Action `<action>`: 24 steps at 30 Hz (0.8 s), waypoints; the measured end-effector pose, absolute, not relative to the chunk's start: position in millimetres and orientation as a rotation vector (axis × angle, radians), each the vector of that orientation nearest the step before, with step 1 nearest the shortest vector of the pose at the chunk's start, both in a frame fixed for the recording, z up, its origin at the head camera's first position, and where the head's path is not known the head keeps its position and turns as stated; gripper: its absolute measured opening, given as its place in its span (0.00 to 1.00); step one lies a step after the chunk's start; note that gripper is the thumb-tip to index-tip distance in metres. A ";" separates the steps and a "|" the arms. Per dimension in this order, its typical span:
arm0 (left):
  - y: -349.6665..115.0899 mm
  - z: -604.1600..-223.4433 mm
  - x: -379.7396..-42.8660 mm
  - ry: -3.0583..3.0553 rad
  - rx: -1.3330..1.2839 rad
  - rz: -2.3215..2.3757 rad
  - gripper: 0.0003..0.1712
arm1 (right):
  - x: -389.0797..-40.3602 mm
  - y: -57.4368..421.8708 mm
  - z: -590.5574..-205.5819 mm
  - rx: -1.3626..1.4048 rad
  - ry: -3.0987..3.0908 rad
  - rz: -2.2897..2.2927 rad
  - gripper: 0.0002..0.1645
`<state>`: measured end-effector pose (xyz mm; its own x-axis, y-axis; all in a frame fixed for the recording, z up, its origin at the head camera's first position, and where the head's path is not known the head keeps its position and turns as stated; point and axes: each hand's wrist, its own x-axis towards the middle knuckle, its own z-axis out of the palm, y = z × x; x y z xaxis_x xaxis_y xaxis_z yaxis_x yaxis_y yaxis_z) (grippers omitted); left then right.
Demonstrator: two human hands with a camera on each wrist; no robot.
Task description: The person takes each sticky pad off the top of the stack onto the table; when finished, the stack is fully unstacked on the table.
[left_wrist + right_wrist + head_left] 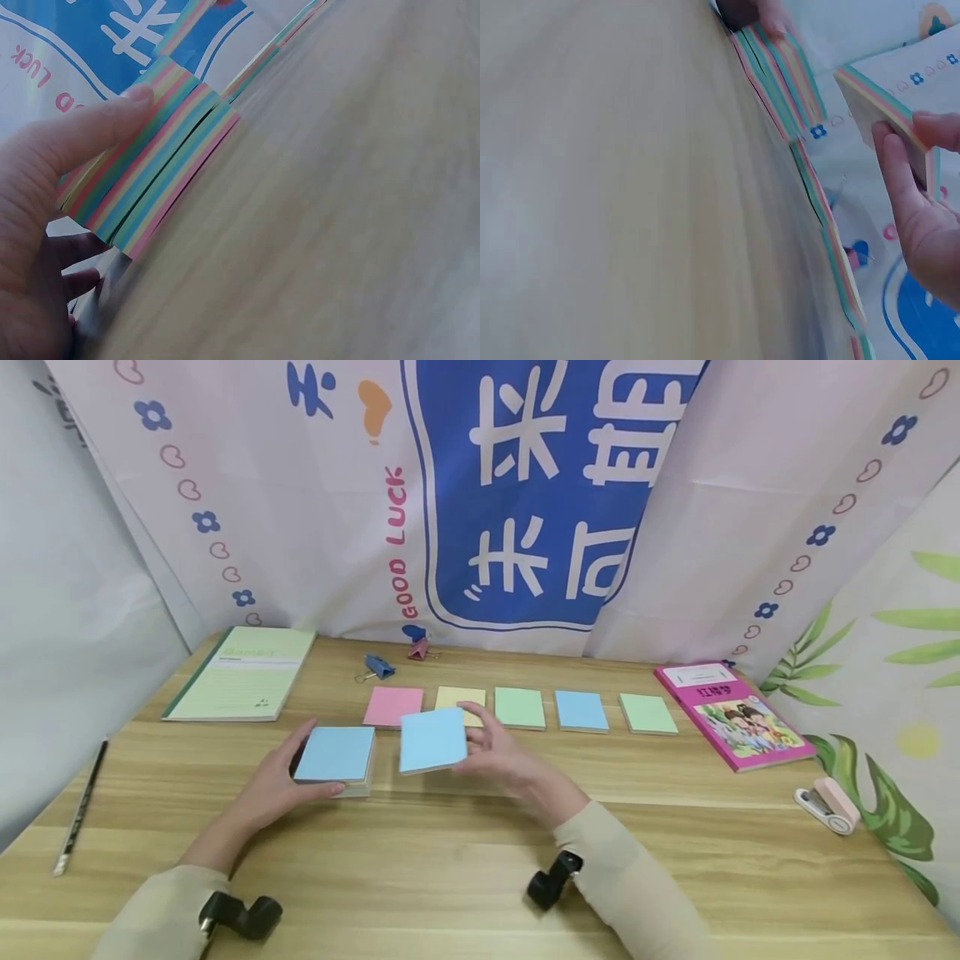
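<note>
My left hand (272, 783) grips a stack of sticky note pads (335, 753) with a blue top sheet, the thumb along the front side and the fingers at the left and back. In the left wrist view the side of that stack (161, 154) shows several striped layers. Just right of it, my right hand (501, 753) pinches one blue-topped sticky note pad (433, 740) by its right edge. The right wrist view shows this pad (881, 109) raised off the table and tilted, between thumb and fingers.
Behind the hands runs a row of pads: pink (393, 705), yellow (459, 697), green (519, 708), blue (581, 710) and green (648, 713). Binder clips (379, 667), a notebook (247, 675) and a pencil (81, 806) lie leftward; a pink book (738, 714) and stapler (828, 804) rightward.
</note>
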<state>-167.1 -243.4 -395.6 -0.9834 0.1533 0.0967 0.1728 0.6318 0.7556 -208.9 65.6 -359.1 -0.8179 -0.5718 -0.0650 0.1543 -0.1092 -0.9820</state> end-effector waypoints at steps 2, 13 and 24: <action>-243.4 -396.1 -167.7 -2.828 -0.281 -1.283 0.58 | -209.4 86.5 -355.7 -0.486 1.695 -1.957 0.52; -244.8 -396.9 -167.6 -2.847 -0.264 -1.242 0.59 | -206.9 220.5 -350.7 -0.578 1.657 -2.044 0.52; -243.5 -397.1 -167.1 -2.868 -0.258 -1.206 0.59 | -186.0 331.1 -369.9 -0.475 1.633 -2.149 0.47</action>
